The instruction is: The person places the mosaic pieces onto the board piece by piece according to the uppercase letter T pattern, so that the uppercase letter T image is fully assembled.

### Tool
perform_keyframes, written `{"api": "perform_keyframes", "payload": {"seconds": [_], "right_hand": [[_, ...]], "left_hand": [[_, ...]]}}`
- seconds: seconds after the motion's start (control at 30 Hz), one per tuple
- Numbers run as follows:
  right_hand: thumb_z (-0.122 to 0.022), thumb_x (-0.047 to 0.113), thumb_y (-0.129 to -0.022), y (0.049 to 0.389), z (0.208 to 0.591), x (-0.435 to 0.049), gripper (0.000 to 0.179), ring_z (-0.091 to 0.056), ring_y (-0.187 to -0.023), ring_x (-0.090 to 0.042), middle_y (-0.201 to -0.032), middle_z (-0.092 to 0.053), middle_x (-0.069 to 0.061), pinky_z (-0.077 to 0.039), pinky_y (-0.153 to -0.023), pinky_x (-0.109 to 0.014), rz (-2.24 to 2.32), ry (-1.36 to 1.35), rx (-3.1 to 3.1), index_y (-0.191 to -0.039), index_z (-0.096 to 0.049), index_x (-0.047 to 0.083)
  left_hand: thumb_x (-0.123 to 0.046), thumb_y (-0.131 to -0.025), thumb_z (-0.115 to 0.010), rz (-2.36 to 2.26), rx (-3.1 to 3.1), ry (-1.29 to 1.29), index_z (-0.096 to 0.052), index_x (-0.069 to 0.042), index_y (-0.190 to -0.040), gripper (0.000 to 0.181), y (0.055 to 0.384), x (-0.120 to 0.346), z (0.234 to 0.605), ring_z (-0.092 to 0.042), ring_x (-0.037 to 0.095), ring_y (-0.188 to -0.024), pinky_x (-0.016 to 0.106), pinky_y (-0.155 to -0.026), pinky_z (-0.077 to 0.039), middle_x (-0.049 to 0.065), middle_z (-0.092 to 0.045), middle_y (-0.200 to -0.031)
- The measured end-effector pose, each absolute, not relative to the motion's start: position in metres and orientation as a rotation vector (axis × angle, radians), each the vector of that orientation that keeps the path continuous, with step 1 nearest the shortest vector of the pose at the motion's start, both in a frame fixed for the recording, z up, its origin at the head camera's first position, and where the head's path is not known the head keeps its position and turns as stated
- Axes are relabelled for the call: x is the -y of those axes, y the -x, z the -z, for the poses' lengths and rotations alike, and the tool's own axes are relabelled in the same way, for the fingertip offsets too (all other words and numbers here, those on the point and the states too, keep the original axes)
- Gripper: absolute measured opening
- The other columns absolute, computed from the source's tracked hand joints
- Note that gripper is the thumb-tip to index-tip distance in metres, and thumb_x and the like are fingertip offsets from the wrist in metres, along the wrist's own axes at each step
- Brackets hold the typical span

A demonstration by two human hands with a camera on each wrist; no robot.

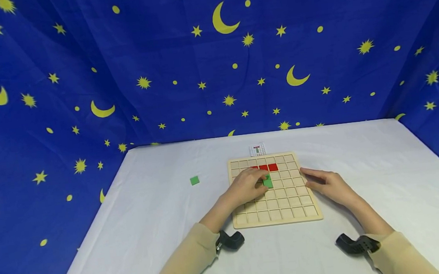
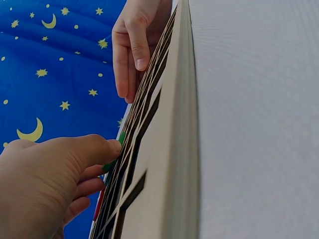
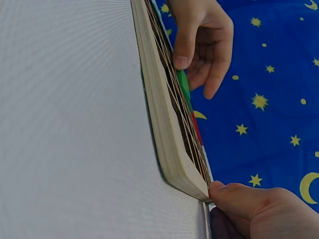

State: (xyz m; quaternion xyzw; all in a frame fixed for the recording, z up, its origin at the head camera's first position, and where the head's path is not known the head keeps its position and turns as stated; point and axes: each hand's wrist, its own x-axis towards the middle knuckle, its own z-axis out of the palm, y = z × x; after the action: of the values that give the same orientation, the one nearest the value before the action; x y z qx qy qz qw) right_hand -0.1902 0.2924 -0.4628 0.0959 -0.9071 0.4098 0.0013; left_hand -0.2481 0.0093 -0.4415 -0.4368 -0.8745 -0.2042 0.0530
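Observation:
A wooden grid board [image 1: 286,213] lies on the table, with red tiles [image 1: 272,167] in its second row from the back. My left hand [image 1: 244,187] reaches over the board and pinches a green tile [image 2: 107,166] between thumb and fingers, just below the red row. Green [image 1: 268,184] shows beside the thumb; the hand partly covers it. My right hand [image 1: 327,185] rests against the board's right edge, thumb and fingertips touching it, fingers fairly straight. Another green tile [image 1: 194,180] lies on the table left of the board.
A small printed card [image 1: 257,149] with a red and green pattern on a grid lies behind the board. White cloth [image 1: 163,213] covers the table. A blue curtain [image 1: 188,56] with stars and moons hangs at the back and sides. Black wrist devices [image 1: 231,240] sit at both sleeves.

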Motion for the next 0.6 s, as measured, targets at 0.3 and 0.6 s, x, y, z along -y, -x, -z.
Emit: {"api": "perform_keyframes", "payload": {"seconds": [0.3, 0.6], "right_hand": [[-0.064, 0.021, -0.091, 0.1899, 0.4613, -0.2922, 0.049, -0.037, -0.129, -0.040, -0.138, -0.048, -0.015, -0.030, -0.103, -0.054, -1.288, -0.308, 2.842, -0.136, -0.050, 0.004], [-0.064, 0.020, -0.091, 0.1899, 0.4620, -0.2921, 0.049, -0.038, -0.128, -0.040, -0.137, -0.048, -0.016, -0.030, -0.103, -0.054, -1.278, -0.307, 2.842, -0.135, -0.051, 0.004]], "left_hand": [[-0.024, -0.083, -0.072, 0.636, 2.657, 1.320, -0.062, -0.007, -0.122, 0.043, 0.2484, -0.0099, 0.4405, -0.058, 0.012, -0.098, 0.024, -0.091, -0.042, -0.004, -0.066, -0.099], [-0.021, -0.085, -0.071, 0.739, 2.673, 1.340, -0.062, -0.007, -0.122, 0.041, 0.2488, -0.0107, 0.4379, -0.058, 0.012, -0.094, 0.025, -0.085, -0.045, -0.001, -0.066, -0.097]]}}
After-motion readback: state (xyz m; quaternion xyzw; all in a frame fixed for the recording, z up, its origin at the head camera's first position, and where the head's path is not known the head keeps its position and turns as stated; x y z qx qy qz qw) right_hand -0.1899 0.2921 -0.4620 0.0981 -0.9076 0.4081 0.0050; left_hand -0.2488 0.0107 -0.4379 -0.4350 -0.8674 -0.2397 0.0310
